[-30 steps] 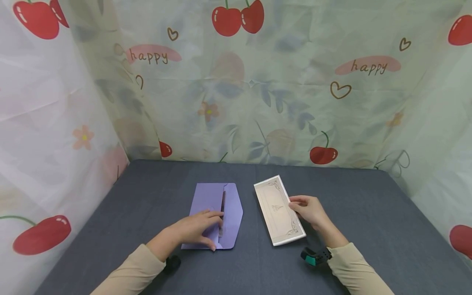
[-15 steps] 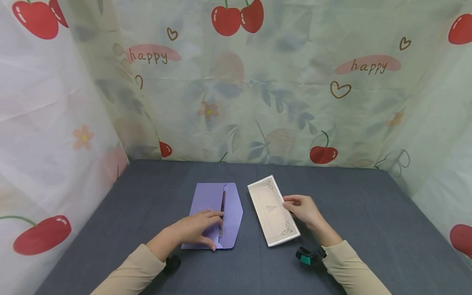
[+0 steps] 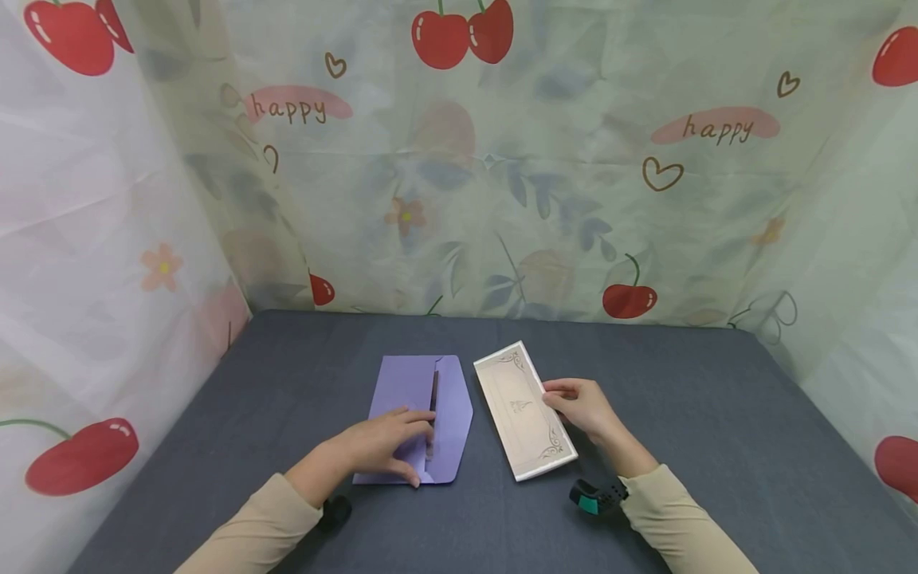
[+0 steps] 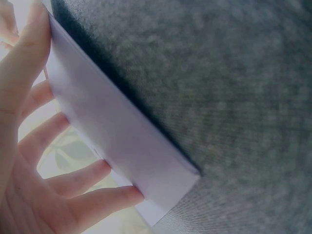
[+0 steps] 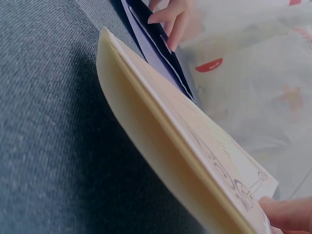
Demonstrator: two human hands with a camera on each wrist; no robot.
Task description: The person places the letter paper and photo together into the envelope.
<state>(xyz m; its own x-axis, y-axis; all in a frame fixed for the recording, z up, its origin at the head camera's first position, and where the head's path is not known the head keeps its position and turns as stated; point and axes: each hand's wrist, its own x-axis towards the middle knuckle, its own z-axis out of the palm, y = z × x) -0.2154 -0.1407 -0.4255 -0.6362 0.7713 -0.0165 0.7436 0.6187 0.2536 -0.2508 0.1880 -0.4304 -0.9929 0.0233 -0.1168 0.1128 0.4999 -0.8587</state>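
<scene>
A purple envelope (image 3: 403, 384) lies flat on the table left of centre, its flap (image 3: 455, 422) folded out to the right. Across its front rests my left hand (image 3: 376, 442), fingers spread with the tips at the slit; in the left wrist view those fingers touch the envelope (image 4: 117, 122) and look fairly straight. To the right, my right hand (image 3: 584, 405) pinches the long edge of a cream folded card (image 3: 527, 414) with brown scroll corners. Tilted, the card (image 5: 204, 131) shows its slightly parted leaves in the right wrist view. A narrow gap separates card and envelope.
Dark grey cloth covers the table (image 3: 308, 351). A fabric backdrop (image 3: 559, 143) printed with cherries and "happy" rises behind and at both sides. A black band with a green patch (image 3: 597, 498) sits at my right wrist.
My right hand has brought the card leftward, nearer the envelope's flap. The left hand and envelope have stayed in place.
</scene>
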